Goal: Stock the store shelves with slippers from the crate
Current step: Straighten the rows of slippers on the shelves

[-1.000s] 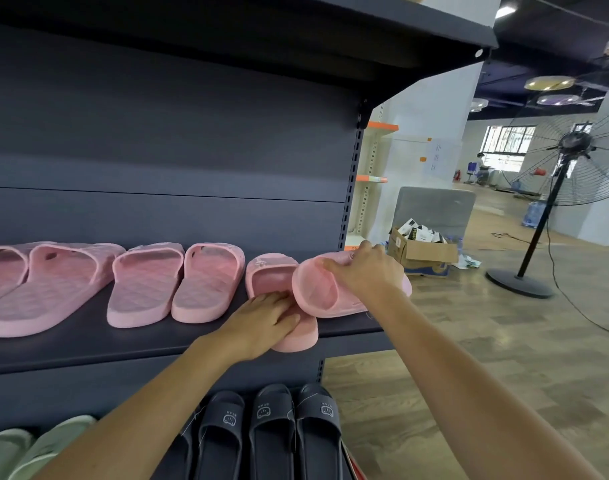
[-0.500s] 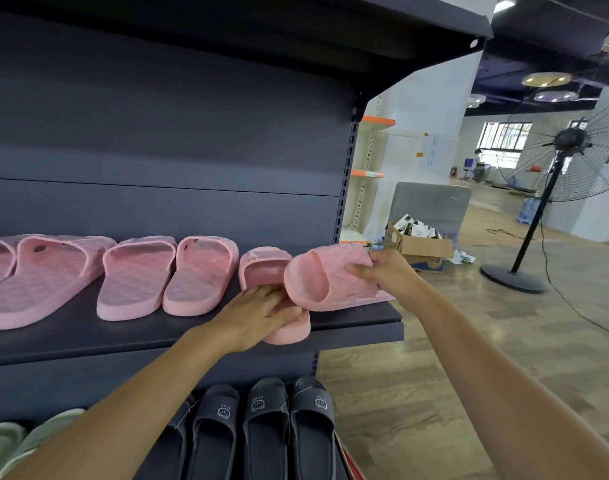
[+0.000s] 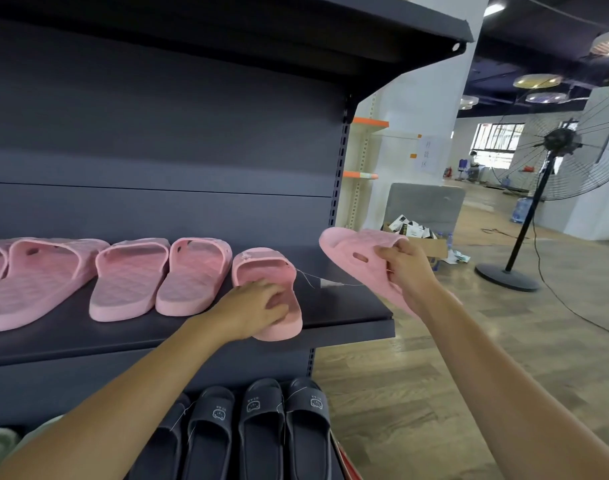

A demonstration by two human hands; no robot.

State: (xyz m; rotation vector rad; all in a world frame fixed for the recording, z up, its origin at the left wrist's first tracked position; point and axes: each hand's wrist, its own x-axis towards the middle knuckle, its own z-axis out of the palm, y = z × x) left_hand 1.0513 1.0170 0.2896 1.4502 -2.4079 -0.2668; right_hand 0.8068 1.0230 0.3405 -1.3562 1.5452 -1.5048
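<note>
The right hand (image 3: 405,271) grips the pink quilted foam slipper (image 3: 360,252) by its side edge, aloft; it looks light and bendy. Beside it, the left hand (image 3: 258,306) clasps the tethered mate (image 3: 261,268) on the dark metal shelf (image 3: 348,306).

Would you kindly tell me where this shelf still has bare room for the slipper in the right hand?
The held slipper should fit on the bare shelf between the slipper under the left hand and the shelf's right end, crossed by a thread and tag. A narrow strip runs along the front edge. Leftward, pink pairs sit side by side: crowded.
</note>
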